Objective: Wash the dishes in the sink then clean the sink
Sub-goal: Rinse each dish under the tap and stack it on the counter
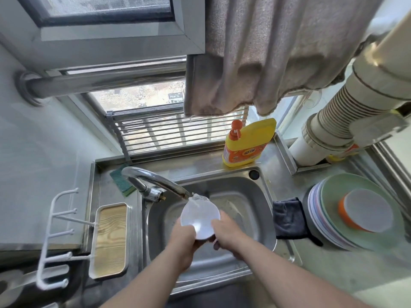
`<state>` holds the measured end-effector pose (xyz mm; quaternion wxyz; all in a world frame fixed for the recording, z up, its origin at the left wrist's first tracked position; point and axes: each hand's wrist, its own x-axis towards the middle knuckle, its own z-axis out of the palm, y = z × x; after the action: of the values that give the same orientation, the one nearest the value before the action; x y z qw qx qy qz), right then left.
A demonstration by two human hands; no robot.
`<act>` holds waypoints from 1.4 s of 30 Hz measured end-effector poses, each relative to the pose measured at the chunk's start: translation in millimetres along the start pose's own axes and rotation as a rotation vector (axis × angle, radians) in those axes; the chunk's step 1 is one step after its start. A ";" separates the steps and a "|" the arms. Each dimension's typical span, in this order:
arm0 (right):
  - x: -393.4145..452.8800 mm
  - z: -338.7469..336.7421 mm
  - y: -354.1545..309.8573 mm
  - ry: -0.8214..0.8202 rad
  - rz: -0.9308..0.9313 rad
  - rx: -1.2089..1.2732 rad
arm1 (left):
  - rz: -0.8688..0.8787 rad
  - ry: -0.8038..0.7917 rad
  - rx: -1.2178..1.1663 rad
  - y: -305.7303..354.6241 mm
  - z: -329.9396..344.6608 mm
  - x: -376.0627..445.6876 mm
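A stainless-steel counter [222, 160] ran under a grey-framed window [111, 41], with a pale tiled wall [44, 152] on the left. A large brownish-grey cloth [255, 58] hung over the right part of the window, and a thick cream drain pipe [347, 103] with a ribbed section slanted down at the far right. A metal wire rack [169, 134] stood against the lower pane.

Set into the counter was the rounded stainless-steel sink [249, 196]. On the counter to its right lay a stack of pale green and white plates [329, 214] with an upturned orange bowl [364, 211] on top. A dark grey folded cloth [289, 218] was draped over the sink's right rim, between basin and plates. Left of the sink sat a white tray with a wooden base [110, 240], and beside that a white hook rack [55, 238]. A yellow detergent bottle with an orange pump [246, 143] stood behind the sink, near the overflow hole. A green scouring sponge [121, 181] lay behind the base of the curved chrome tap [153, 180].

Over the basin, a small round white plate [200, 218] was held tilted under the tap's spout, water running onto its upper edge. The left hand [184, 236] gripped its lower left edge, fingers curled around the rim. The right hand [226, 232] gripped the lower right edge, thumb on the face and fingers tucked behind.
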<state>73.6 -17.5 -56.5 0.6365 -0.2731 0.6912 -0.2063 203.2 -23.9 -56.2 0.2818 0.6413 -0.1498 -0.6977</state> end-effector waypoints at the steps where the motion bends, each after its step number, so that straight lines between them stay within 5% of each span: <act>1: 1.8 -8.5 -1.4 0.017 -0.010 0.015 | -0.035 -0.038 0.015 5.2 -4.8 -2.1; 8: 1.9 -2.8 -2.4 -0.067 0.200 0.571 | -0.075 0.019 -0.306 -5.3 7.1 -1.6; 16: 8.6 3.6 -21.1 -0.072 0.109 0.613 | -0.155 0.033 -0.445 6.2 9.1 -0.7; 24: 5.5 -23.0 16.1 0.058 0.067 0.309 | -0.338 -0.017 -0.273 -10.6 -14.4 3.9; 29: 4.5 -68.1 16.0 0.285 -0.200 -0.689 | -0.330 -0.013 -0.159 -21.4 -4.7 8.8; 35: 3.8 -83.3 29.6 0.351 -0.347 -0.780 | -0.279 0.066 -0.144 -21.1 3.8 20.8; 37: 5.6 -85.0 34.4 0.349 -0.334 -0.588 | -0.243 0.071 -0.063 -23.8 13.2 22.6; 40: 4.9 -91.2 32.5 0.256 -0.167 0.147 | -0.166 0.089 0.048 -25.1 37.3 19.3; 42: -3.3 -101.2 27.1 0.184 -0.111 0.419 | -0.107 0.045 0.062 -22.7 58.8 13.7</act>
<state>-29.8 -0.9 -60.5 0.6014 -0.1526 0.6722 -0.4040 140.8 -22.8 -72.5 0.2272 0.6724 -0.1305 -0.6923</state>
